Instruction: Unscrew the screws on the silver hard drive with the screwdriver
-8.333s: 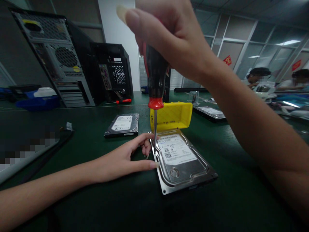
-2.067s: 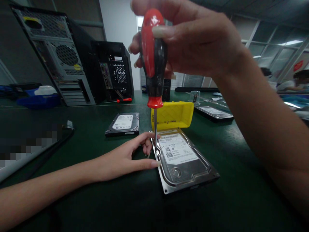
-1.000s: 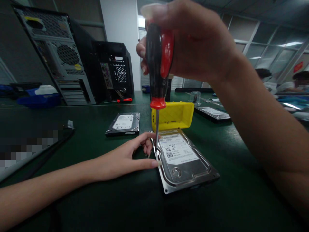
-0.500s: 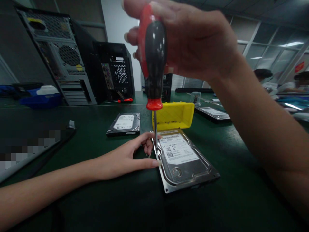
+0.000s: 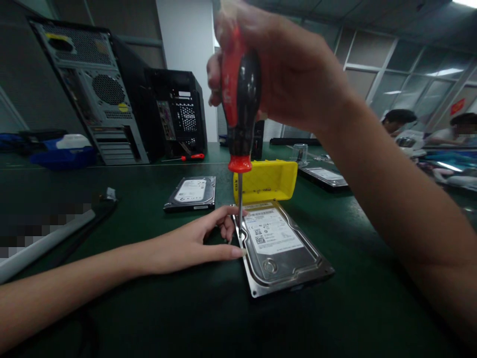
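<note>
Silver drive (image 5: 274, 248), screwdriver (image 5: 240, 139) at left edge, room rightward

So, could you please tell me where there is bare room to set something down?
Bare bench lies in front of the near drive, between the cable end and the left drive, and between the near drive and the right forearm. It is crowded at the near drive's back and left edge, with the yellow bin, left hand and screwdriver.
</note>
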Available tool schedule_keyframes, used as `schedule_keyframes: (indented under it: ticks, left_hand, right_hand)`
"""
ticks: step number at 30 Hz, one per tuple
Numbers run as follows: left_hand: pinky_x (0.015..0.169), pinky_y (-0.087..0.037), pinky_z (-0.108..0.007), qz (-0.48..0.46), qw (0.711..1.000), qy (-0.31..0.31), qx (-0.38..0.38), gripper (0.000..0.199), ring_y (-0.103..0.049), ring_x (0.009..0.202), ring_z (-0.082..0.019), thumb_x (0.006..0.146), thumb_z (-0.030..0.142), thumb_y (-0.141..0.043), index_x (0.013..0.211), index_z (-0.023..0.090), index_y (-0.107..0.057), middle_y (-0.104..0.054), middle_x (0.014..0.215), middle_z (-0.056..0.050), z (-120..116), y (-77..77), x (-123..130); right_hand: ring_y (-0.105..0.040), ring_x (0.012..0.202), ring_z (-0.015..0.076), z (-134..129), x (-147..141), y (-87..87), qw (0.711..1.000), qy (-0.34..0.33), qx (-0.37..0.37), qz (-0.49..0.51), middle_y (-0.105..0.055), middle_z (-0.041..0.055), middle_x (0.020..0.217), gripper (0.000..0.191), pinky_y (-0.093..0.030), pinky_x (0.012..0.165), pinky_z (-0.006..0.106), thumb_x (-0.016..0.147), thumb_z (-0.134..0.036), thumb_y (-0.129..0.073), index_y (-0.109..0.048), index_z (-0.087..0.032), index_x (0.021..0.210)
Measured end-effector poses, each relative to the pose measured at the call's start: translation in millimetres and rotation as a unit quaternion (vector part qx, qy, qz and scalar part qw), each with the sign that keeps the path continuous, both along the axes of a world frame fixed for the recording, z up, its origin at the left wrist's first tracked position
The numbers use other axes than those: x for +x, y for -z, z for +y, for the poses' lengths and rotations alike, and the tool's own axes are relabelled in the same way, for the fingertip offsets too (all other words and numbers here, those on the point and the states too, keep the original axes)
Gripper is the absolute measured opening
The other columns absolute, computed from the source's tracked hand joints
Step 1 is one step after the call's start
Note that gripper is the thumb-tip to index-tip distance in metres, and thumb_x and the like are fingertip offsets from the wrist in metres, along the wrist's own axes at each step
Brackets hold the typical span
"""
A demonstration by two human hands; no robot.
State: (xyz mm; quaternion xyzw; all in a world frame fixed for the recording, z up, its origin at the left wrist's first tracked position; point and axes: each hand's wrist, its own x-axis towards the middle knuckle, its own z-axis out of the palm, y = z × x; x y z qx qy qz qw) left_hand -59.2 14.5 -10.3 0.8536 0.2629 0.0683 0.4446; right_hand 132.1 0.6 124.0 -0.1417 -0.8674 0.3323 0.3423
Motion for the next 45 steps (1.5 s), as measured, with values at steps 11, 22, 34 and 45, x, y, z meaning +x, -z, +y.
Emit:
schedule_keyframes:
  ticks: [11, 22, 34, 45]
  left_hand:
    - [0.086, -0.036, -0.029, 0.049, 0.997, 0.061, -0.019, 0.068, -0.049, 0.105, -0.019, 0.087, 0.041, -0.061, 0.142, 0.029, -0.024, -0.054, 0.113, 0.001, -1.3, -26.8, -5.4]
    - [0.075, -0.035, -0.028, -0.080, 0.996, 0.023, -0.002, 0.062, -0.050, 0.087, -0.015, 0.086, 0.034, -0.063, 0.136, 0.021, -0.028, -0.055, 0.093, 0.002, -31.6, -12.9, -5.1]
    - [0.080, -0.037, -0.029, -0.089, 0.995, 0.033, 0.020, 0.061, -0.054, 0.091, -0.017, 0.086, 0.038, -0.063, 0.135, 0.022, -0.030, -0.056, 0.094, 0.002, -43.1, -15.7, -9.7]
    - [0.077, -0.034, -0.029, -0.102, 0.994, 0.033, -0.013, 0.062, -0.050, 0.088, -0.016, 0.086, 0.032, -0.065, 0.135, 0.021, -0.030, -0.055, 0.094, 0.002, -46.0, -18.3, -9.5]
  right_hand:
    - [-0.057, 0.059, 0.0036, -7.9, -3.2, -8.8, 0.998, 0.035, 0.029, 0.040, -0.056, -0.0032, 0.067, 0.024, -0.048, 0.053, 0.012, 0.087, -0.035, -0.042, -0.041, -0.015, 0.074]
    - [-0.060, 0.063, 0.0057, -35.5, -6.4, -28.3, 0.998, 0.055, -0.003, -0.003, -0.059, 0.0010, 0.067, 0.028, -0.049, 0.059, 0.015, 0.083, -0.040, -0.051, -0.046, -0.013, 0.081]
    - [-0.058, 0.064, 0.0050, -54.9, -11.3, -38.1, 0.997, 0.057, 0.002, -0.044, -0.059, 0.0022, 0.071, 0.027, -0.049, 0.061, 0.016, 0.084, -0.040, -0.049, -0.046, -0.012, 0.082]
    - [-0.054, 0.064, 0.0019, -62.3, -1.2, -49.9, 0.990, 0.105, 0.024, -0.096, -0.057, 0.0028, 0.080, 0.029, -0.045, 0.058, 0.014, 0.087, -0.036, -0.048, -0.052, -0.008, 0.082]
